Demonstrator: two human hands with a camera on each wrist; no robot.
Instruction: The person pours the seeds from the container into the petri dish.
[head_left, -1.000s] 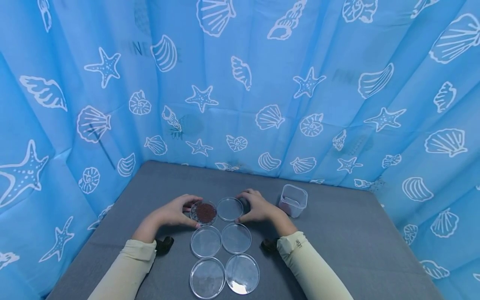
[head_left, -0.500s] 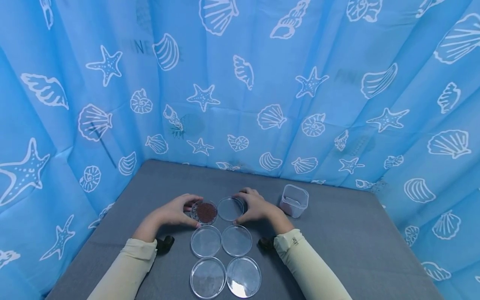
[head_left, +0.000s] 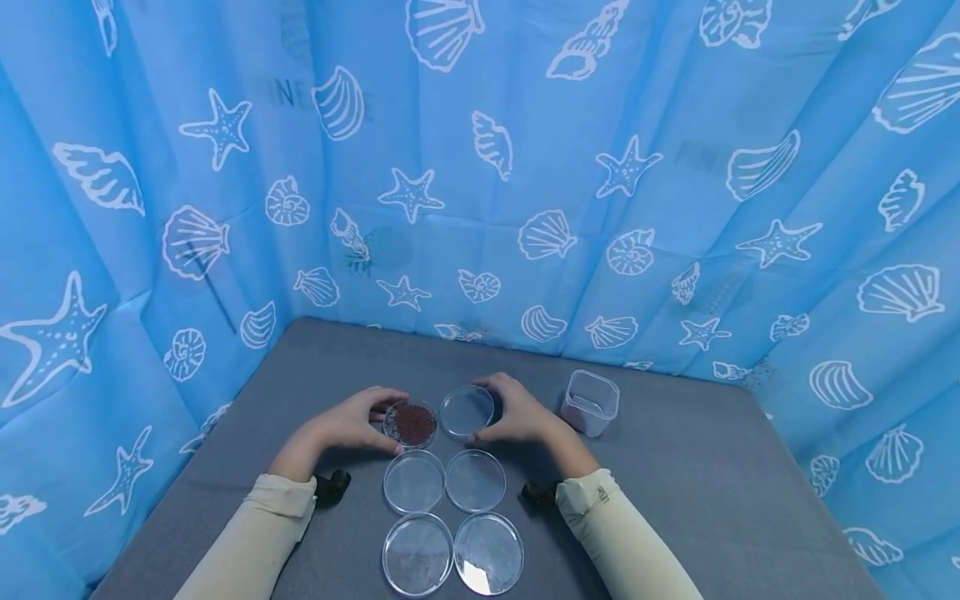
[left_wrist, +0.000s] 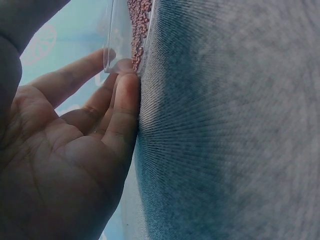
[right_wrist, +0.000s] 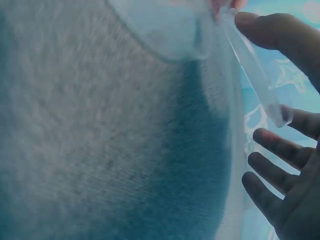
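My left hand (head_left: 348, 425) holds a petri dish (left_wrist: 117, 32) at its left side, thumb near the front rim and fingers behind. Small reddish-brown granules (head_left: 413, 425) lie heaped in this dish, with bare clear plastic showing on its left. My right hand (head_left: 521, 414) pinches a shallow clear petri dish piece (head_left: 467, 412) by its edge, between thumb and index finger. In the right wrist view that clear piece (right_wrist: 257, 75) stands tilted and raised off the grey cloth, the other three fingers spread apart from it.
Two clear dishes (head_left: 414, 482) (head_left: 475, 481) sit side by side in front of the hands. Nearer still are two more, a left one (head_left: 417, 555) and a right one (head_left: 489, 553). A clear square tub (head_left: 591, 402) stands right of my right hand. Blue curtain (head_left: 480, 192) encloses the grey table (head_left: 697, 483).
My right hand has brought the clear dish piece up off the table and slightly to the right, widening its gap from the granule-filled dish. My left hand has stayed in place.
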